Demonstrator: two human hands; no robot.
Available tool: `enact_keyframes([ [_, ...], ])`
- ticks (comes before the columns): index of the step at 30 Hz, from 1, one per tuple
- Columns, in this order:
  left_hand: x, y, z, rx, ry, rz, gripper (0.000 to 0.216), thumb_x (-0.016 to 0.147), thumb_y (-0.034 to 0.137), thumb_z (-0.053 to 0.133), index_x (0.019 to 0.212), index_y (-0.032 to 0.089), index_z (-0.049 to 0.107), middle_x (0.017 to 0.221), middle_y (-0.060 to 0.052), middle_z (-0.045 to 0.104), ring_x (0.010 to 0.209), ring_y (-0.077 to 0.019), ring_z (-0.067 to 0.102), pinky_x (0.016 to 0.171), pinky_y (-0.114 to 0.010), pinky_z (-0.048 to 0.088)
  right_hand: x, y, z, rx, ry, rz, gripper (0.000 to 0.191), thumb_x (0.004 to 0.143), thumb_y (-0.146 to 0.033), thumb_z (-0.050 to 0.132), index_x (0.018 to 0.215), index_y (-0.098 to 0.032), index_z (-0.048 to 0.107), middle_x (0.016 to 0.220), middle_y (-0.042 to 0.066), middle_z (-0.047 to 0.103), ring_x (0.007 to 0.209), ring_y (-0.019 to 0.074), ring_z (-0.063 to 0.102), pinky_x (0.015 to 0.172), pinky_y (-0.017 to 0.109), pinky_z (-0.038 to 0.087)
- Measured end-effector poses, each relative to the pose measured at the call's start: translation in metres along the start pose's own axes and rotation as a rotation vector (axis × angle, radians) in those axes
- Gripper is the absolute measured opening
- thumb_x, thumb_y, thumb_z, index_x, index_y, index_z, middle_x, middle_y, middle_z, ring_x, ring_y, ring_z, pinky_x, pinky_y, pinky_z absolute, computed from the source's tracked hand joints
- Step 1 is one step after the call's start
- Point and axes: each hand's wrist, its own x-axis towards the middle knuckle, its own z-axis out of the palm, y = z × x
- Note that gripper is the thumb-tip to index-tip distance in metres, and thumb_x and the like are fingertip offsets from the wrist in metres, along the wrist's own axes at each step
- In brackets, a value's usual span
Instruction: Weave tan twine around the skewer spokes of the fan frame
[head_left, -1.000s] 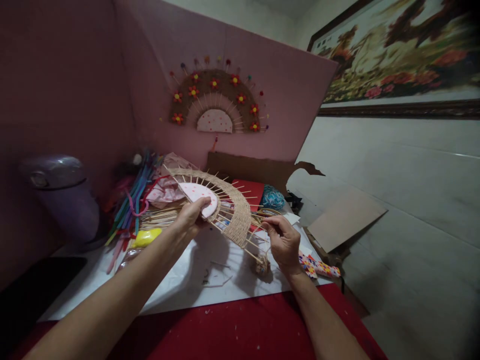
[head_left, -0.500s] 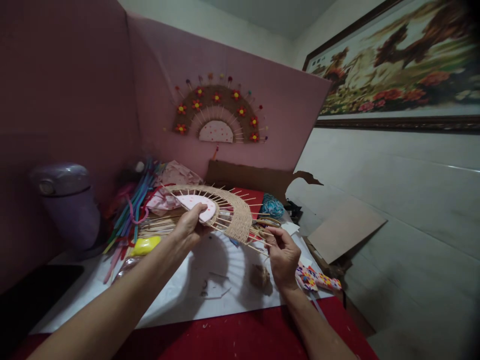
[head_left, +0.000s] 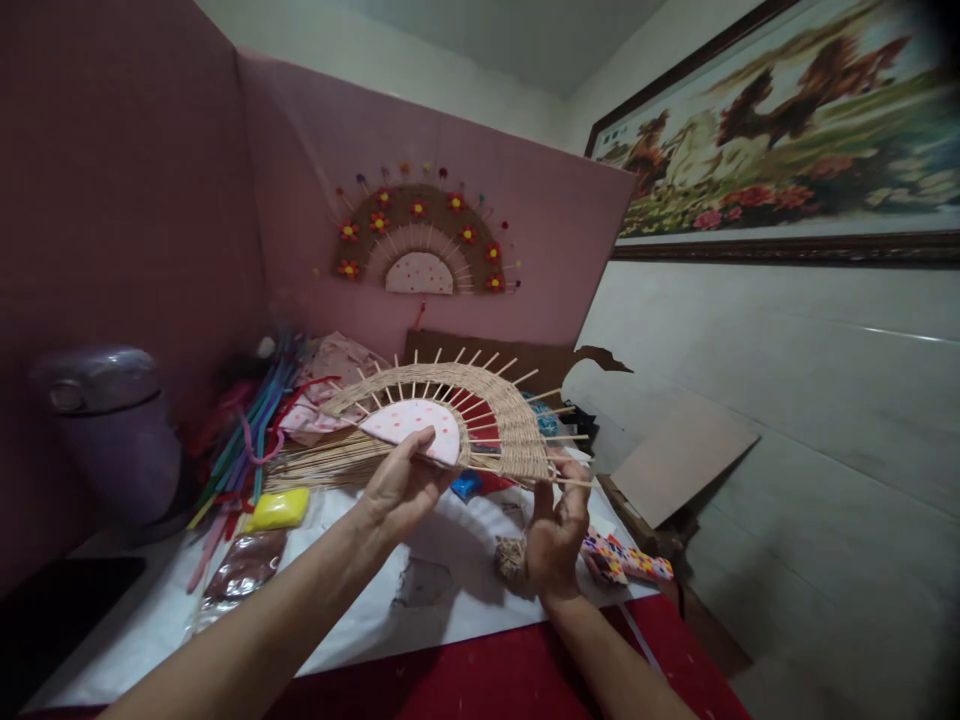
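Left hand [head_left: 401, 490] pinches the pink dotted core of the half-round jute-woven stick fan [head_left: 495, 425]; right hand [head_left: 556, 530] grips its lower-right edge.

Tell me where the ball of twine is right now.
The twine ball sits on the white sheet near the table's front edge, just left of the right hand and below the woven fan held up by the left hand.

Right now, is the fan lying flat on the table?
No, the left hand holds the fan up in the air by its pink dotted center, and the right hand is under its right edge, above the table.
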Motion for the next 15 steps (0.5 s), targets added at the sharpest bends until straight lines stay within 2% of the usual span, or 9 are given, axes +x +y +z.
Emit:
enact_keyframes([
  [1, -0.001, -0.002, 0.001, -0.027, -0.007, 0.009, 0.010, 0.081, 0.008, 0.051, 0.079, 0.012, 0.060, 0.068, -0.005, 0.068, 0.062, -0.0143, 0.063, 0.065, -0.031, 0.054, -0.003, -0.002, -0.001, 0.007, 0.032, 0.010, 0.017, 0.085, -0.035, 0.047, 0.091, -0.020, 0.053, 0.094, 0.006, 0.055, 0.093, 0.0202, 0.051, 0.086, 0.036, 0.037],
  [3, -0.004, -0.008, 0.002, -0.060, -0.024, 0.018, 0.012, 0.080, 0.006, 0.052, 0.075, 0.013, 0.060, 0.066, -0.004, 0.067, 0.064, -0.0138, 0.063, 0.073, -0.033, 0.053, -0.008, -0.006, -0.001, 0.052, -0.029, 0.056, 0.018, 0.087, -0.036, 0.044, 0.086, -0.020, 0.052, 0.086, 0.005, 0.054, 0.083, 0.0187, 0.052, 0.079, 0.032, 0.040],
  [6, -0.010, -0.024, 0.000, -0.006, -0.105, 0.013, 0.012, 0.079, 0.012, 0.056, 0.069, 0.012, 0.061, 0.065, -0.005, 0.067, 0.066, -0.0138, 0.063, 0.080, -0.032, 0.050, -0.015, -0.014, 0.000, 0.177, -0.339, 0.112, 0.027, 0.086, -0.044, 0.046, 0.093, -0.020, 0.056, 0.087, 0.005, 0.058, 0.084, 0.0193, 0.054, 0.076, 0.031, 0.042],
  [8, -0.013, -0.039, -0.003, 0.108, -0.168, 0.024, 0.015, 0.079, 0.024, 0.059, 0.072, 0.012, 0.064, 0.072, -0.008, 0.069, 0.073, -0.0163, 0.063, 0.083, -0.031, 0.047, -0.016, -0.016, 0.004, 0.273, -0.479, 0.182, 0.033, 0.081, -0.048, 0.052, 0.098, -0.019, 0.057, 0.094, 0.006, 0.062, 0.090, 0.0207, 0.056, 0.080, 0.032, 0.043],
  [10, -0.016, -0.055, -0.007, 0.247, -0.143, 0.021, 0.023, 0.077, 0.036, 0.061, 0.079, 0.013, 0.067, 0.087, -0.010, 0.070, 0.088, -0.0196, 0.062, 0.087, -0.031, 0.045, -0.015, -0.018, 0.008, 0.375, -0.488, 0.345, 0.033, 0.077, -0.048, 0.058, 0.091, -0.018, 0.060, 0.089, 0.006, 0.065, 0.085, 0.0201, 0.059, 0.078, 0.032, 0.044],
  [12, -0.019, -0.067, -0.014, 0.370, -0.143, 0.029, 0.027, 0.074, 0.039, 0.064, 0.083, 0.015, 0.068, 0.100, -0.012, 0.068, 0.103, -0.0230, 0.057, 0.090, -0.032, 0.042, -0.011, -0.019, 0.011, 0.516, -0.410, 0.530, 0.029, 0.076, -0.046, 0.060, 0.085, -0.018, 0.061, 0.083, 0.005, 0.066, 0.077, 0.0188, 0.061, 0.071, 0.030, 0.046],
  [15, -0.021, -0.074, -0.029, 0.387, -0.173, 0.076, 0.026, 0.063, 0.022, 0.075, 0.088, 0.021, 0.069, 0.101, -0.008, 0.068, 0.106, -0.0221, 0.055, 0.090, -0.029, 0.043, 0.002, -0.018, 0.008, 0.706, -0.324, 0.681, 0.027, 0.077, -0.045, 0.056, 0.088, -0.020, 0.061, 0.085, 0.004, 0.068, 0.075, 0.0187, 0.062, 0.063, 0.029, 0.048],
])
